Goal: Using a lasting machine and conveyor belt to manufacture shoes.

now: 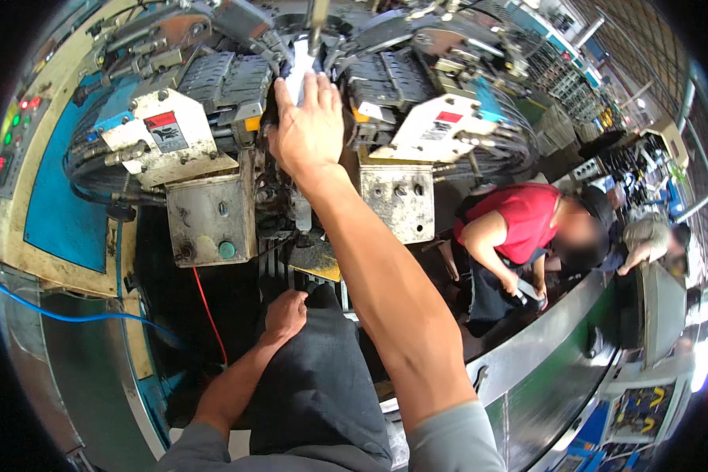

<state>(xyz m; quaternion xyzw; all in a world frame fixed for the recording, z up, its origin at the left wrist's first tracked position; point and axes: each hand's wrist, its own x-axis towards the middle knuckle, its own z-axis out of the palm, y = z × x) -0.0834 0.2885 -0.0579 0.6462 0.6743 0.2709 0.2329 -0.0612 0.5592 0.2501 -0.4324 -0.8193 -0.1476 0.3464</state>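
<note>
My right hand (310, 130) reaches up into the middle of a machine, its fingers stretched out over a white piece (301, 67). A metal rod (316, 27) stands at the far end of that piece. The palm hides the near part of the piece, so its full shape does not show. Lower down, my left hand (285, 316) rests by my dark-clad leg (311, 377), fingers curled in, with nothing visible in them.
Scuffed white guard plates (165, 134) and ridged metal blocks flank my right hand. At the left is a control panel (12, 145) with lit buttons. A blue hose (79, 318) crosses the lower left. A person in red (519, 224) works at the right beside a metal-edged conveyor (551, 338).
</note>
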